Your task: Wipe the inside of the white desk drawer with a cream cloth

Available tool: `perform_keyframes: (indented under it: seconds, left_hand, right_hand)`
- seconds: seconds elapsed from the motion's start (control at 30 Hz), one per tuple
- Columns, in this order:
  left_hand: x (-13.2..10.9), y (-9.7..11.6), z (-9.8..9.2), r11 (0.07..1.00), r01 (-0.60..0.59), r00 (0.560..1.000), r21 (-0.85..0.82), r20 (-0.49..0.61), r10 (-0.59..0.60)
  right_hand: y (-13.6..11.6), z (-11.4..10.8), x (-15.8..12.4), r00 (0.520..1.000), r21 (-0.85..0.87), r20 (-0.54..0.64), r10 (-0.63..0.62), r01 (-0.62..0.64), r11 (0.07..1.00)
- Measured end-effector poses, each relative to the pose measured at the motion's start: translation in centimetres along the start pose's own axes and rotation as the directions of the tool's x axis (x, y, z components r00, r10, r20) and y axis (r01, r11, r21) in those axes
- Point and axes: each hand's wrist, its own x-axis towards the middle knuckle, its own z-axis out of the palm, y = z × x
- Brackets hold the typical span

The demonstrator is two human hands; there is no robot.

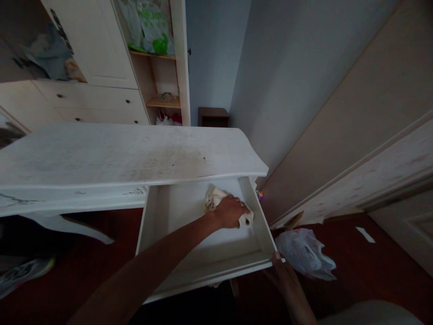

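Note:
My left hand (232, 211) reaches into a pulled-out white drawer (176, 266) and presses a stained cream cloth (215, 197) against the drawer bottom, near its right side. Parts of the cloth stick out on both sides of the fingers, and its middle is hidden under the palm. At the front right corner of the drawer, my right hand (284, 275) grips the edge, thumb on top and the other fingers mostly out of sight below. The drawer belongs to a white table (101, 149) with dark smudges on its top.
A translucent plastic bag (306, 253) lies on the dark red floor right of the drawer. Behind the table stand a white cabinet (101, 101) with shelves and a small brown stand (214, 115). A wall (321, 113) runs along the right. A shoe (27, 274) shows at lower left.

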Motion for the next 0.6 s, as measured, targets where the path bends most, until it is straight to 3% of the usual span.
perform_keyframes:
  seconds: [0.13, 0.27, 0.37, 0.43, 0.53, 0.6]
  left_hand:
    - [-1.9, 3.0, 1.6, 0.966, -0.183, 0.979, -0.180, 0.060, 0.196]
    - [-1.7, 4.2, 2.3, 0.956, -0.185, 0.977, -0.227, 0.060, 0.204]
    - [-1.4, 3.6, 2.0, 0.955, -0.197, 0.978, -0.222, 0.028, 0.208]
    - [-2.1, 2.8, 1.4, 0.956, -0.213, 0.969, -0.203, 0.081, 0.233]
    - [-4.8, 0.8, 0.4, 0.959, -0.238, 0.938, -0.155, 0.221, 0.268]
    - [-7.5, -0.8, -0.3, 0.952, -0.272, 0.926, -0.142, 0.231, 0.299]
  right_hand:
    - [-0.2, 0.1, 0.0, 0.999, 0.013, 0.031, -0.011, 0.011, 1.000]
    - [-0.6, 0.3, -0.1, 0.997, 0.020, 0.060, -0.042, 0.041, 0.999]
    - [-0.8, 0.4, -0.2, 0.997, 0.036, 0.056, -0.047, 0.046, 0.998]
    - [-0.8, 0.5, -0.3, 0.996, 0.055, 0.062, -0.058, 0.055, 0.997]
    - [-0.5, 0.5, -0.3, 0.998, 0.089, 0.037, -0.055, 0.052, 0.995]
    - [-0.2, 0.4, -0.2, 1.000, 0.119, 0.004, -0.024, 0.023, 0.993]
